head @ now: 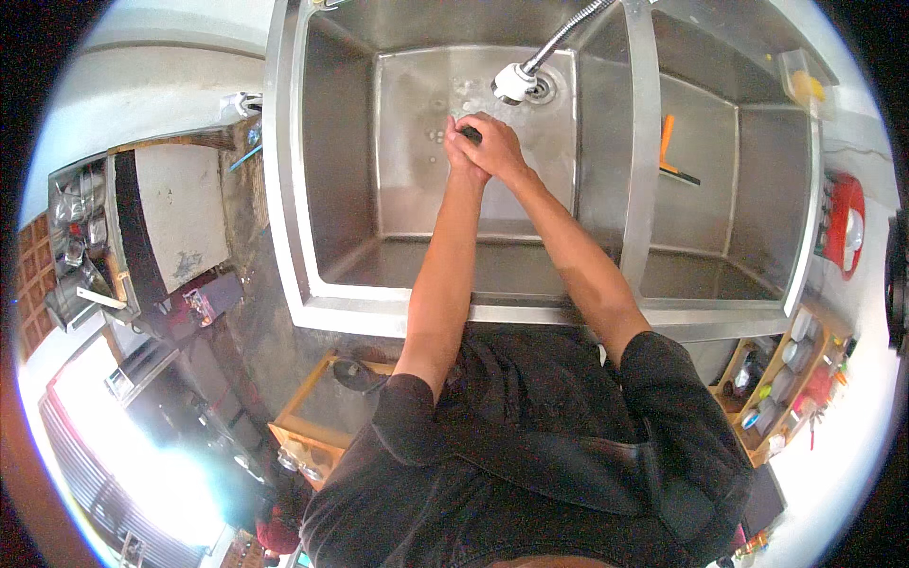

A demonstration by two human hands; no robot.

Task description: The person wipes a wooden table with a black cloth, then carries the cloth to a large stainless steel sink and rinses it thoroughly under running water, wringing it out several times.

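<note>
Both hands are together over the left basin of a stainless steel double sink (405, 206). My left hand (460, 148) is below and to the left, and my right hand (496, 144) curls over it. A small dark patch shows between them; I cannot tell whether it is an object or shadow. A white faucet head (514, 83) on a flexible metal hose hangs just beyond the hands, partly over the round drain (543, 88). Whitish wet traces, perhaps suds or water, lie on the basin floor near the fingertips.
The right basin holds an orange-handled squeegee (667, 142). The steel divider (643, 142) stands between the basins. A clear container with something yellow (806, 86) sits at the far right corner. Wooden shelves (756, 419) with dishes are at lower right, a wooden-framed stand (302, 397) at lower left.
</note>
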